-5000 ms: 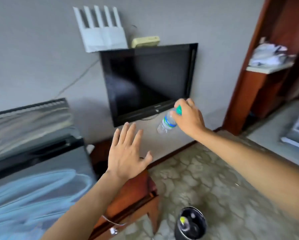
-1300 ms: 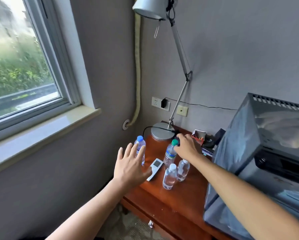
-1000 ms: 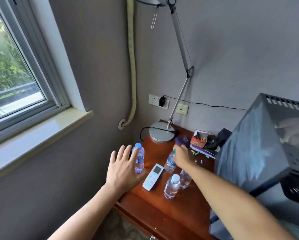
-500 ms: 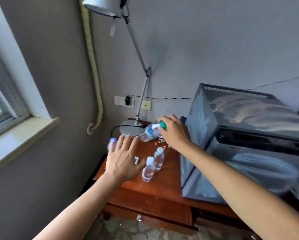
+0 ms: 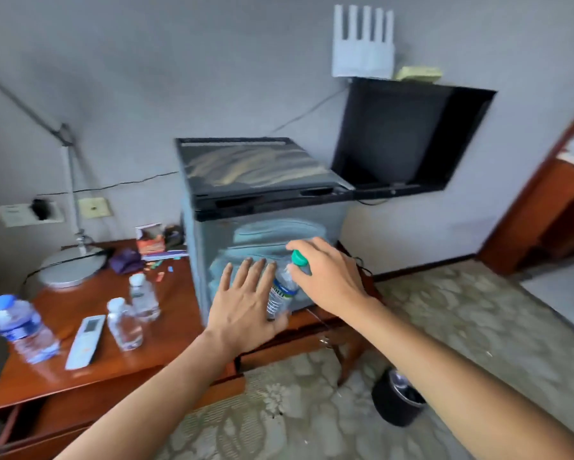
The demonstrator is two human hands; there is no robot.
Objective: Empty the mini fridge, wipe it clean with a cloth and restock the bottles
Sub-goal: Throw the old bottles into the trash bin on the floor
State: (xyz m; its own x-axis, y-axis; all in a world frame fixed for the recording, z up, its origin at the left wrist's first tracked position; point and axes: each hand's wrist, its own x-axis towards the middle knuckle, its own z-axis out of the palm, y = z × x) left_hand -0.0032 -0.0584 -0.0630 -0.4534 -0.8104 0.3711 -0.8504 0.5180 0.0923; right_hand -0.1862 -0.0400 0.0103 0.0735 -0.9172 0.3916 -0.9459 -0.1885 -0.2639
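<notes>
Both forearms reach forward toward the closed front of the mini fridge, which stands at the right end of the wooden tabletop. The right hand grips a green-capped water bottle by its neck, fingers curled round it just under the cap, the bottle hanging tilted in the air in front of the fridge door. The left hand is spread flat with fingers straight, palm away, holding nothing, just left of the bottle and partly covering its lower end. On the tabletop two small white-capped bottles stand near the middle, a blue-capped bottle near the left edge, and a white remote control lies between them toward the front edge. A desk lamp base sits at the back. On the floor below the right forearm stands a black bin. A dark television hangs on the wall.
</notes>
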